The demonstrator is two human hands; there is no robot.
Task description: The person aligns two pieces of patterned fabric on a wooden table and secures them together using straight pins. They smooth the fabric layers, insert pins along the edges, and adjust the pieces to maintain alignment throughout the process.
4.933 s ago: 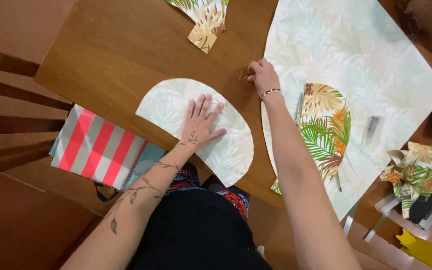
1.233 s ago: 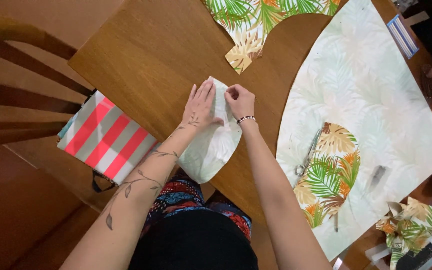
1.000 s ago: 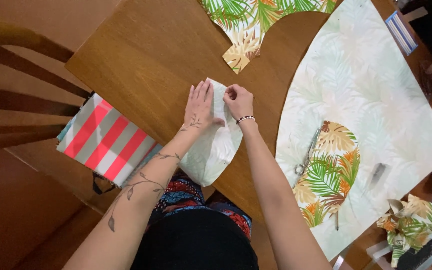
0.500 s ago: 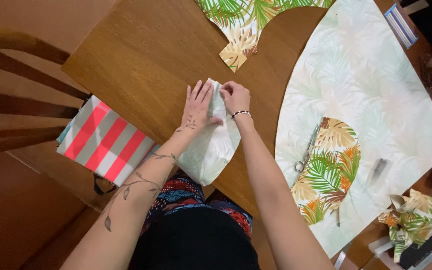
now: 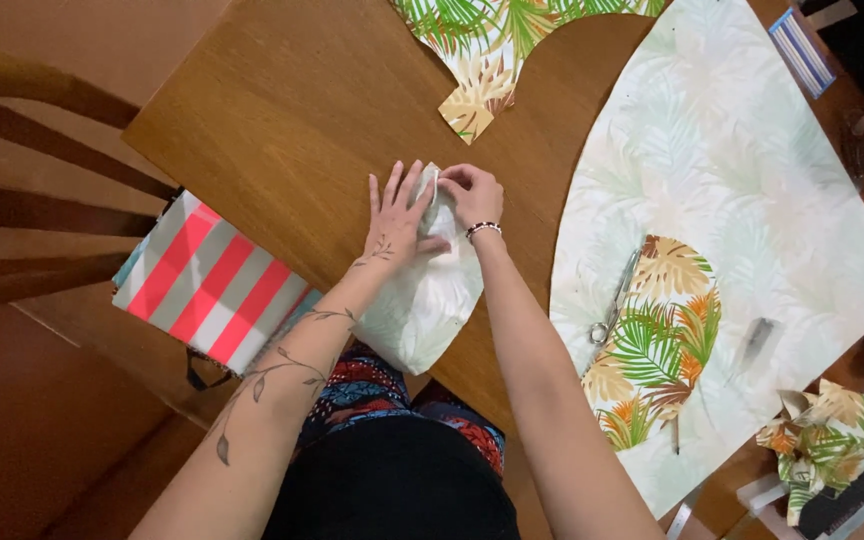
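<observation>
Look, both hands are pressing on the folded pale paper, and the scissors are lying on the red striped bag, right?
Not quite. In the head view the scissors lie on the big leaf-print sheet, not on the striped bag. The left hand and right hand are indeed on the folded pale paper.

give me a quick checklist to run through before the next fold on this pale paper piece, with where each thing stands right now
1. Paper held flat: ok. The left hand lies spread on the folded pale paper.
2. Top corner gripped: ok. The right hand pinches the paper's upper tip.
3. Paper supported: not ok. Its lower end hangs past the edge of the wooden table, over the lap.
4. Edges aligned: cannot tell; the hands cover the fold.
5. Scissors clear of the hands: ok. The scissors lie apart on the large leaf-print sheet.
6. Room to work: ok. The leaf-print offcut lies beyond the hands, not touching.
</observation>
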